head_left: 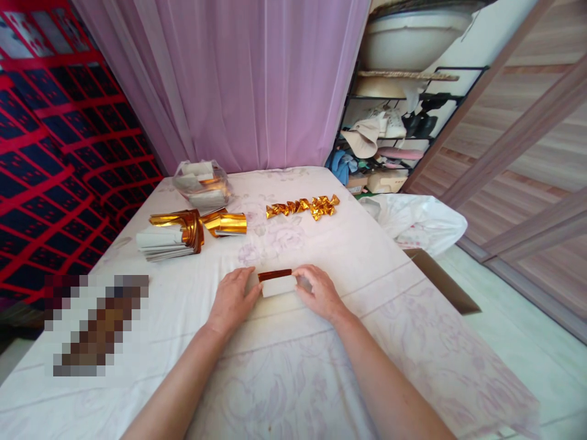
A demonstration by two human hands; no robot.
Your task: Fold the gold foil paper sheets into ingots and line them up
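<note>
Between my hands, low over the middle of the table, is a sheet of foil paper [279, 286], folded so that its white back faces me and a strip of coppery foil shows along the far edge. My left hand [236, 297] grips the sheet's left end with thumb and fingers. At the right end, my right hand [318, 292] pinches it the same way. Beyond them lies a group of small folded gold foil pieces [302, 206]. To the left are a fanned stack of white-backed gold sheets [167, 238] and a curled gold sheet [227, 223].
A clear plastic bag [202, 183] of more sheets stands at the table's far left. A blurred-out patch [103, 321] covers something at the left. A purple curtain [238, 85] hangs behind the table; a shelf rack [389, 98] and a white bag [417, 220] are at right.
</note>
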